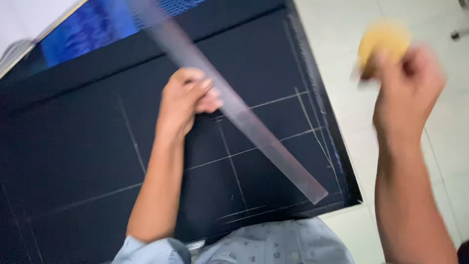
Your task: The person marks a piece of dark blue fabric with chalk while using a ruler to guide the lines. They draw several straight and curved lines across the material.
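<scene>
So, a long clear ruler (229,105) is gripped by the left hand (188,100), fingers closed round it approx. at the middle, w/ the ruler held slanted above the dark cloth (88,146) rather than laid flat. One end is pointed up toward the top edge of the view, the other down toward the near right corner of the cloth. Pale chalk lines (229,156) are drawn across the cloth, some crossing in a grid, a few more along the right edge.

The right hand (408,85) is raised off to the right, over the light floor (439,146), closed on a small yellowish lump (383,41), prob. chalk, though it's too blurred for that to be told for sure. Whole pic is smeared by motion, esp. that hand.

For a clean line, imo the ruler would best be pressed flat on the cloth, lined up w/ marks already made, and pinned down by spread fingers so it can't slide; the cloth should be kept smooth under it.

Packages/labels/signs: none can be made out. Only a bright blue sheet (93,24) is seen at the top left beyond the cloth, plus a strip of pale patterned shirt (273,244) at the bottom edge. The tabletop itself is hidden under the cloth.
</scene>
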